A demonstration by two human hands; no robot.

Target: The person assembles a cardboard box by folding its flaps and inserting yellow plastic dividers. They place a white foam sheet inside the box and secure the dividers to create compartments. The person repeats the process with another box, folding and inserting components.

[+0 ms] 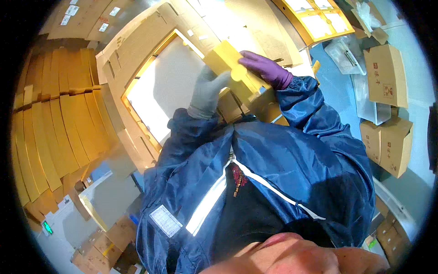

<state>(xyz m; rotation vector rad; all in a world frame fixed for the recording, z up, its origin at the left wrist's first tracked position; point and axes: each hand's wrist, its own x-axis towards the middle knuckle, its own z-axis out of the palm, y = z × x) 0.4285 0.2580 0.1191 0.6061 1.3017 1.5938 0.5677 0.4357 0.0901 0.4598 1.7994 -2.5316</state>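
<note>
A long yellow cardboard box is held between my two hands, tilted above the work table close to my body. My left hand, in a grey glove, grips its left side, with the thumb toward the box and the other fingers partly hidden. On the far right side, my right hand in a purple glove lies along the box with its fingers over the edge. Just left of the box is a shallow yellow-edged tray with a white and grey inside, partly in shadow.
Brown cardboard surrounds the tray. Rows of yellow cardboard pieces stand at the left. A yellow divided tray sits at the far right. Beyond my right arm are clear plastic bins and brown cartons.
</note>
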